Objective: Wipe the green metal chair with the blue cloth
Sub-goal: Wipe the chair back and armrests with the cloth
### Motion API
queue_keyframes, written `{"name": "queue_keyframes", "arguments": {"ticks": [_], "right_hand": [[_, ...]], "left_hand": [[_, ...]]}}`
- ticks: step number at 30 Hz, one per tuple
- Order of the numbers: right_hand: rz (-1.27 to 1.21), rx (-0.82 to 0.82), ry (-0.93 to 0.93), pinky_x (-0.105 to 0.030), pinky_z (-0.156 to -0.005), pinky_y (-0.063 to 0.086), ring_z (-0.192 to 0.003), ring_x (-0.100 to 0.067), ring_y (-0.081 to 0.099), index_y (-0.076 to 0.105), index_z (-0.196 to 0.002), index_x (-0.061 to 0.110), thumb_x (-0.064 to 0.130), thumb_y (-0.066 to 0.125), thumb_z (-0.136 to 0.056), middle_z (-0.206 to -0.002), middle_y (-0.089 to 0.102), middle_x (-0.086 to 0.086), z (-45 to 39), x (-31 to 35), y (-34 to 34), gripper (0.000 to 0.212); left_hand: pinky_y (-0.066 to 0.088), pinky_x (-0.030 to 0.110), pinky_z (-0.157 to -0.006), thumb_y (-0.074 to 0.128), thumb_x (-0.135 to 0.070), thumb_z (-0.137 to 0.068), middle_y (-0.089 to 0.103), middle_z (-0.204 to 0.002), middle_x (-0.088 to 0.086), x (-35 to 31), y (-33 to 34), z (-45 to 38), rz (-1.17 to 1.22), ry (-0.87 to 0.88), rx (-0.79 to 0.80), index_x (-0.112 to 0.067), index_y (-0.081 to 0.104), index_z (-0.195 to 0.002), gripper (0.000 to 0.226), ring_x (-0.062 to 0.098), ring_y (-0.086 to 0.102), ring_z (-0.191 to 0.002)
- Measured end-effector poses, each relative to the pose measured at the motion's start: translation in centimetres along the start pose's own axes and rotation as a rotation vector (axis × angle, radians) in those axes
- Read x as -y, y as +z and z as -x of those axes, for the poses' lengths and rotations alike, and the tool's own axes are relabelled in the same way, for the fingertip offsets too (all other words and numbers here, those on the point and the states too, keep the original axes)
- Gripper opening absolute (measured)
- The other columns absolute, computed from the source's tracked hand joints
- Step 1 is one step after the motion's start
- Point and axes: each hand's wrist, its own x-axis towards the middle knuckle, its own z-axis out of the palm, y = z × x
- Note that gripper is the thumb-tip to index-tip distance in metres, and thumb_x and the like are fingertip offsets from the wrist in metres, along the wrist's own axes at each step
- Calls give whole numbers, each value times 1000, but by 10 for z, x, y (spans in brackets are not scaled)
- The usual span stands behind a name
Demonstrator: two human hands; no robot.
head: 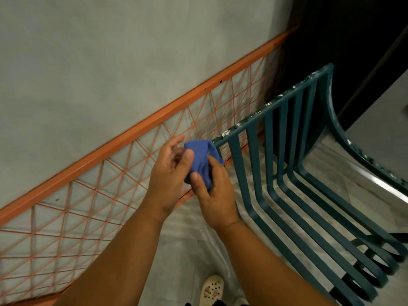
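**Cloth bunched in both hands at the corner of the chair back, wiping barely under way**

The right hand (215, 191) has its fingers and thumb curled round the lower part of the blue cloth (202, 160), which is wadded into a small bundle. The left hand (170, 171) pinches the upper side of the same bundle with its thumb, the other fingers loosely spread behind it. The cloth sits just beside the near top corner of the green metal chair (287, 164), apparently touching the end of the top rail; real contact cannot be told for sure.

Judging by this, the person is gathering or refolding the cloth rather than stroking with it. White flecks show along the top rail and the right side rail, so those parts look unwiped. The slats of the back and seat, and everything lower down, seemingly remain to be done.

Behind stands an orange lattice frame (141, 129) against a grey wall. A pale clog (210, 289) shows on the tiled floor.
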Motion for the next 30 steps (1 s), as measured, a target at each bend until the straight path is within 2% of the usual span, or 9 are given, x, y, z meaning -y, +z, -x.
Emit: {"name": "queue_keyframes", "arguments": {"ticks": [2, 6, 8, 11, 14, 22, 25, 28, 30], "right_hand": [[-8, -18, 1, -19, -94, 43, -115, -4, 49, 48, -130, 22, 50, 57, -86, -123, 52, 11, -3, -2, 5, 53], [134, -169, -128, -28, -81, 45, -97, -15, 51, 58, -111, 14, 16, 48, -90, -100, 56, 11, -14, 2, 10, 23], [252, -171, -176, -34, -90, 44, -107, -22, 49, 57, -121, 11, 23, 42, -89, -115, 59, -1, -20, 6, 14, 37], [737, -46, -271, -43, -92, 37, -119, -29, 43, 50, -132, 28, 40, 49, -85, -136, 52, -2, -26, 10, 22, 49], [931, 40, -332, -45, -81, 38, -112, -32, 47, 56, -123, 36, 46, 58, -79, -127, 57, 0, -36, 13, 20, 45], [862, 73, -313, -38, -67, 40, -93, -31, 44, 63, -107, 27, 37, 62, -75, -101, 58, -2, -47, 20, 21, 33], [816, 126, -323, -42, -76, 43, -96, -30, 41, 61, -115, 21, 34, 58, -81, -110, 55, -7, -60, 15, 5, 36], [720, -21, -86, -41, -85, 40, -102, -32, 39, 57, -118, 15, 30, 52, -88, -118, 48, -12, -74, 22, 1, 34], [768, -23, -103, -43, -86, 39, -102, -34, 41, 57, -118, 15, 32, 51, -88, -119, 46, -14, -72, 25, 4, 35]], "left_hand": [[54, 29, -83, 50, -53, -86, 68, -110, 3, -4, -4, 1, 93, -12, 36, -24, 44, -133, 56, 14, 66, -104], [52, 22, -82, 38, -56, -92, 64, -115, 3, -9, -11, 0, -125, 66, -51, -32, 51, -125, 42, 5, 63, -103], [52, 28, -85, 37, -53, -91, 63, -116, 2, -6, -15, -2, -126, 78, -116, -32, 54, -122, 40, 4, 62, -104], [53, 34, -88, 39, -44, -97, 64, -113, -3, 1, -19, -3, -94, 56, -214, -28, 57, -117, 31, 9, 62, -104], [51, 36, -92, 38, -47, -97, 62, -112, -7, 8, -22, -4, -178, 50, -283, -36, 58, -110, 26, 9, 60, -105], [44, 17, -83, 42, -31, -100, 58, -118, -12, 5, -22, -6, -195, -2, -228, -27, 57, -120, 25, -4, 56, -105], [40, 13, -82, 42, -32, -100, 57, -118, -18, 4, -23, -8, -191, -14, -230, -31, 56, -120, 25, -10, 53, -105], [37, 12, -87, 41, -33, -100, 55, -123, -21, 5, -25, -8, -188, -20, -242, -31, 56, -124, 28, -13, 49, -112], [37, 14, -89, 40, -35, -100, 54, -124, -23, 6, -26, -8, -180, -33, -236, -34, 56, -124, 28, -11, 48, -115]]}}
